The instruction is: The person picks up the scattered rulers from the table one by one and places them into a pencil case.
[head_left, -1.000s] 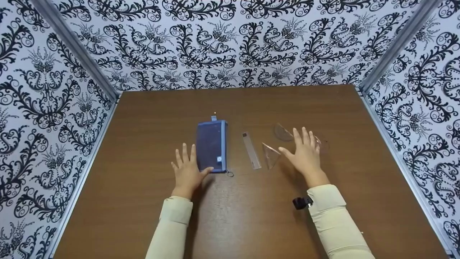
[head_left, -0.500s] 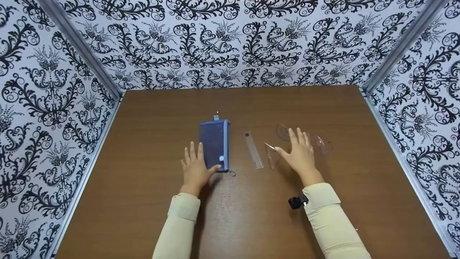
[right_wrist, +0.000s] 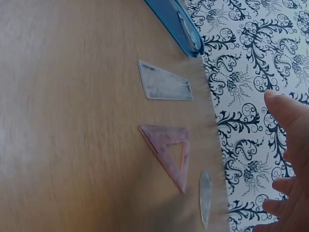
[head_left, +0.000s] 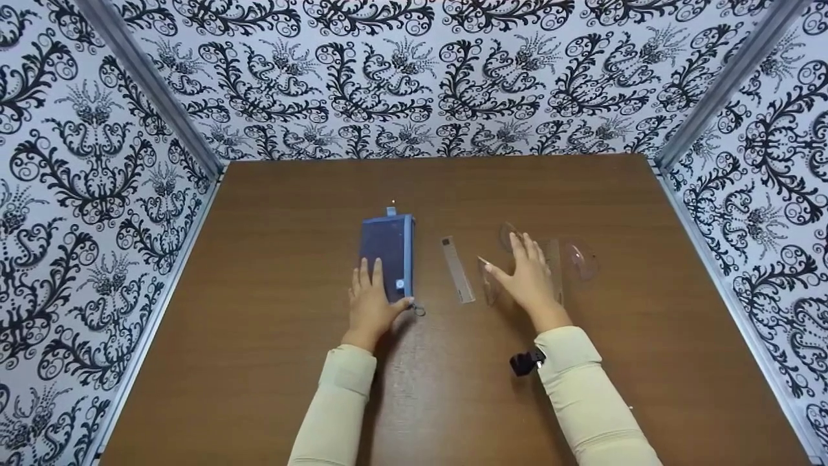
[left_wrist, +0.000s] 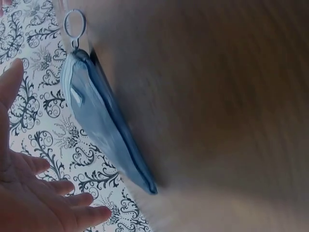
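A blue see-through zip pouch (head_left: 381,243) lies left of the table's middle, with a metal ring (left_wrist: 85,24) at its near corner. My left hand (head_left: 374,310) is held over its near end, fingers straight and spread; the left wrist view shows a gap between hand and pouch. My right hand (head_left: 530,285) hovers with extended fingers above the pinkish set square (right_wrist: 166,140) and a clear protractor (head_left: 506,234), partly covering both in the head view. Between the hands lies a clear ruler (head_left: 458,272). Neither hand holds anything.
Right of my right hand lies a clear rounded piece (head_left: 582,261). Another clear flat piece (head_left: 557,259) shows partly behind that hand. The brown table (head_left: 291,213) is bounded by patterned walls (head_left: 414,77) at the back and sides.
My left hand has shifted right, further over the pouch. My right hand has moved left, uncovering the clear pieces at its right. The head view has shifted slightly.
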Tool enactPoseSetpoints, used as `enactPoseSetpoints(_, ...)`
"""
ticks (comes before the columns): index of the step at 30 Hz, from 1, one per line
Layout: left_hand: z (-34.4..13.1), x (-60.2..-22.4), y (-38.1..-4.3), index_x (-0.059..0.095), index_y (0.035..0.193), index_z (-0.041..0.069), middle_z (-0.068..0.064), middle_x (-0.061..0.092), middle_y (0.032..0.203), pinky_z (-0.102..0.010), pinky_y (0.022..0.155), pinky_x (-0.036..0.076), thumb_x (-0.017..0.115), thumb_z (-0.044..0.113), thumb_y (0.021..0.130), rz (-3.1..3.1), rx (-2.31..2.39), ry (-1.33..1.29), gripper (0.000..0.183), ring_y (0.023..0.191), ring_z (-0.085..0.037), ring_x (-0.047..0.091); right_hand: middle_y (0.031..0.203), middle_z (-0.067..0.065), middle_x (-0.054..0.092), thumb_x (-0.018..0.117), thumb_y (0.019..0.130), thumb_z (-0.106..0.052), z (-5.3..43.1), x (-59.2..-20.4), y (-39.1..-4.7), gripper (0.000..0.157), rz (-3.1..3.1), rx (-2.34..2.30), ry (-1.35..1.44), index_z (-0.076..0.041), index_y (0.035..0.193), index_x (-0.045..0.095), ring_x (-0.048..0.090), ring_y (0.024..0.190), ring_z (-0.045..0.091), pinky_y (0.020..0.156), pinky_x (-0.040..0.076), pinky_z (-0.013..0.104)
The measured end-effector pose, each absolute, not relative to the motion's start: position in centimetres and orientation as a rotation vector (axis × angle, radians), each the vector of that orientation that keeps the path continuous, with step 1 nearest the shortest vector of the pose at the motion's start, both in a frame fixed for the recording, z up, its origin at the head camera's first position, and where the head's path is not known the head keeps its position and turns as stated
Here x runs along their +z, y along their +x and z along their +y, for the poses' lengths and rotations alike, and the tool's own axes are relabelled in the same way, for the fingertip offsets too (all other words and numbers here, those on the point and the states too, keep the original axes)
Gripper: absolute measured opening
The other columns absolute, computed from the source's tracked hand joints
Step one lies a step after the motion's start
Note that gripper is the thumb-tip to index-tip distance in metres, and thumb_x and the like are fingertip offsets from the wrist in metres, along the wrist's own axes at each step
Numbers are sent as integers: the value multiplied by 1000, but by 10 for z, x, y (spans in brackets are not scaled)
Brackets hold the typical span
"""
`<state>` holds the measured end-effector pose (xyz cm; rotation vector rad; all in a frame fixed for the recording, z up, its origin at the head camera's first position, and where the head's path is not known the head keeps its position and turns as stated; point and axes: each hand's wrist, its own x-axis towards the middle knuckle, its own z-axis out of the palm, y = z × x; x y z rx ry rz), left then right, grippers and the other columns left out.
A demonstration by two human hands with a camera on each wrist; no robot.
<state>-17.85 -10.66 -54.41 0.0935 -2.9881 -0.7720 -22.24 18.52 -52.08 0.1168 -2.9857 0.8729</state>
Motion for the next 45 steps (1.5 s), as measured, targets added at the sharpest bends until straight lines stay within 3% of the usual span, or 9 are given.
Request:
enactPoseSetpoints(11, -90, -546, -179, 19, 143, 12, -17, 15, 146, -50, 102, 23, 68, 53, 68, -2982, -859, 135, 99, 133, -35, 16, 146, 16, 17, 58, 77, -55, 175, -528, -224, 85, -2932, 964, 146, -13, 142, 24, 16, 132, 39, 99, 21, 57)
enactPoseSetpoints(22, -73, -550, -177, 26, 141, 8, -19, 25, 142, -46, 101, 26, 72, 42, 70, -2943, -959, 221, 91, 130, -34, 23, 145, 14, 21, 60, 78, -50, 164, -534, -225, 82, -2891, 1184, 165, -12, 142, 25, 21, 130, 37, 99, 24, 54)
enactPoseSetpoints(33, -65, -553, -179, 30, 139, 9, -19, 30, 139, -45, 99, 29, 71, 37, 73, -2955, -970, 328, 83, 128, -33, 26, 142, 14, 29, 65, 80, -35, 151, -537, -226, 73, -2864, 1228, 166, -10, 139, 31, 29, 128, 34, 100, 26, 49)
enactPoseSetpoints(45, -62, -550, -178, 46, 129, 4, -19, 43, 126, -44, 91, 38, 70, 34, 74, -2938, -879, 362, 67, 117, -32, 38, 140, 16, 28, 64, 82, -25, 141, -543, -226, 68, -2852, 1386, 142, -6, 138, 31, 32, 125, 32, 103, 24, 44)
